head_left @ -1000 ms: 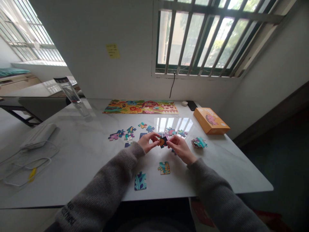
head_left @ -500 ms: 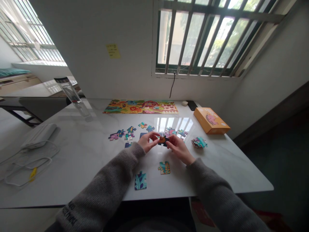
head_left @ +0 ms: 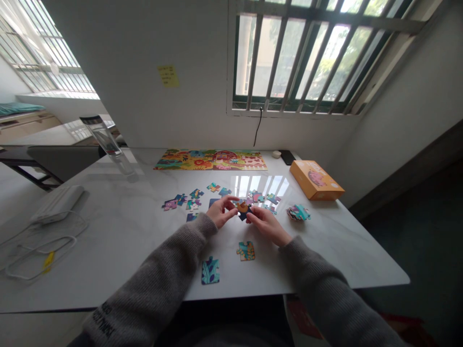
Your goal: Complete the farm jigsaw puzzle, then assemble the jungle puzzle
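Observation:
A dark blue puzzle piece with an orange-brown shape (head_left: 243, 208) is held up just above the table, tilted. My right hand (head_left: 266, 223) pinches its right edge between thumb and fingers. At its left edge, my left hand (head_left: 221, 211) has curled fingers and thumb on the piece, the index finger raised a little. Closer to me lie a teal leaf-patterned puzzle piece (head_left: 210, 270) and a teal-and-orange one (head_left: 246, 251). Beyond my hands are several loose pieces, among them a purple one (head_left: 170, 205) and a pink-and-teal one (head_left: 256, 195). My left hand partly covers a dark blue piece.
On the right stand a small stack of puzzle pieces (head_left: 298, 212) and an orange box (head_left: 316, 180). A long colourful picture strip (head_left: 211, 160) lies by the wall, near a black phone (head_left: 288, 157). A white device (head_left: 60, 205) with cables is at left, and a glass bottle (head_left: 104, 140) behind it.
The dark puzzle piece has turned between my fingers, showing more of its orange shape. My right fingers have shifted slightly left and down along its edge; my left hand has barely moved.

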Available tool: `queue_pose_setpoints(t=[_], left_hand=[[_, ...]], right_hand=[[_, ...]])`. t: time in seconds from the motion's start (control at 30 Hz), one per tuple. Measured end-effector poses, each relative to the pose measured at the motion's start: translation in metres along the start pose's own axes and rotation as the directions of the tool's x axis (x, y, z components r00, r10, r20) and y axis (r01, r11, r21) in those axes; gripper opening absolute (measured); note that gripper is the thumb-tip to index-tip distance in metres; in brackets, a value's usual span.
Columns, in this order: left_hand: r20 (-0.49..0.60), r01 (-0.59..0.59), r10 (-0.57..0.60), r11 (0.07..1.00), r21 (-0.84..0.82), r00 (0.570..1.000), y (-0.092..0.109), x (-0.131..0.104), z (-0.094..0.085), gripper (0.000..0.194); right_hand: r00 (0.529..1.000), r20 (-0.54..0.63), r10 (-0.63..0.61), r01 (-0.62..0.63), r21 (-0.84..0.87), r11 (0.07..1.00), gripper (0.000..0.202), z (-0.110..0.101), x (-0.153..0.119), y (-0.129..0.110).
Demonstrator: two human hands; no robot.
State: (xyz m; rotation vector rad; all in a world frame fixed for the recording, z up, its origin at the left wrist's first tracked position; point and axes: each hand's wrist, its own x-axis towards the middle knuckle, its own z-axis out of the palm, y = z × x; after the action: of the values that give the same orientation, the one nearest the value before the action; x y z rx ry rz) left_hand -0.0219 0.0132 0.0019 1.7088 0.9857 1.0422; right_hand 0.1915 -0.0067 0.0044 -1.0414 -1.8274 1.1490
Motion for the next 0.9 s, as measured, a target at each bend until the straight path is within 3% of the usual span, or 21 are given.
queue_pose_setpoints(t=[0.07, 0.2, 0.37, 0.47, 0.57, 0.67, 0.73, 0.83, 0.9], left_hand=[[0.006, -0.01, 0.01, 1.0, -0.001, 1.0, -0.001, 0.0, 0.0, 0.051], [0.0, -0.001, 0.001, 0.999, 0.051, 1.0, -0.004, 0.0, 0.0, 0.043], [0.001, -0.011, 0.011, 0.997, 0.079, 1.0, -0.002, 0.0, 0.0, 0.037], [0.016, 0.005, -0.007, 0.991, 0.131, 1.0, 0.002, -0.002, 0.0, 0.024], [0.014, 0.006, -0.008, 0.988, 0.157, 1.0, 0.005, -0.003, -0.002, 0.025], [0.059, -0.022, 0.015, 0.991, 0.129, 0.998, 0.005, -0.003, -0.003, 0.039], [0.126, -0.012, -0.002, 0.994, 0.11, 0.992, 0.004, -0.003, -0.001, 0.036], [0.148, 0.053, -0.059, 0.997, 0.048, 0.987, -0.001, -0.002, 0.002, 0.03], [0.124, 0.104, -0.098, 0.993, -0.047, 0.987, -0.005, -0.001, 0.004, 0.035]], right_hand=[[1.0, 0.008, -0.008, 0.008, -0.026, 1.0, 0.04, -0.003, -0.001, -0.003], [1.0, 0.008, -0.014, 0.015, -0.048, 0.999, 0.049, -0.006, -0.002, -0.009], [0.999, 0.015, -0.04, 0.041, -0.102, 0.994, 0.04, -0.006, -0.001, -0.006], [0.997, -0.056, -0.056, 0.049, -0.112, 0.992, 0.033, -0.006, 0.0, -0.002], [0.989, -0.125, -0.08, 0.06, -0.152, 0.987, 0.029, -0.006, 0.0, 0.001], [0.995, -0.057, -0.084, 0.072, -0.179, 0.981, 0.028, -0.005, -0.002, 0.001], [0.999, -0.008, -0.049, 0.047, -0.156, 0.987, 0.026, -0.003, -0.004, 0.0], [0.999, -0.012, -0.03, 0.028, -0.123, 0.992, 0.023, -0.001, -0.005, 0.0], [0.995, -0.042, -0.088, 0.082, -0.129, 0.988, 0.019, 0.0, -0.004, 0.002]])
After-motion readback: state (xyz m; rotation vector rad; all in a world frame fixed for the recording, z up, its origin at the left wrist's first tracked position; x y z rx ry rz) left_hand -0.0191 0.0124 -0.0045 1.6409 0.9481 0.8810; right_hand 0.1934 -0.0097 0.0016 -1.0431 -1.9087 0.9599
